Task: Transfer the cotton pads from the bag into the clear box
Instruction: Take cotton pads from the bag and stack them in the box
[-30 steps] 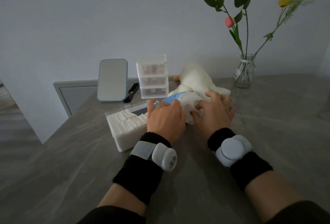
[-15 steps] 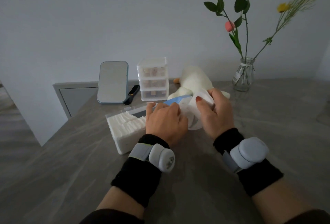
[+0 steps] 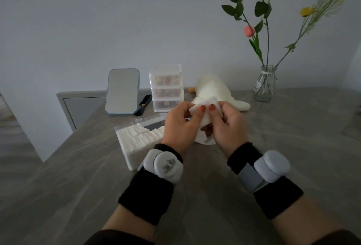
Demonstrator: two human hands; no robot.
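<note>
Pulled a small stack of cotton pads (image 3: 207, 106) clear of the bag (image 3: 204, 141) within the last second and raised it above the table (image 3: 195, 215). Pinched it from both sides: left hand (image 3: 180, 127) with thumb and curled fingers closed on the left edge, right hand (image 3: 228, 129) likewise closed on the right edge, both thumbs on the near face. Left the bag slumped on the table just below the hands, mostly hidden by them. Had been pressing down on that bag with the left hand half a second before. Judged the extraction done and the carry next: only a short move left to the clear box (image 3: 134, 157), already largely filled with rows of pads.
</note>
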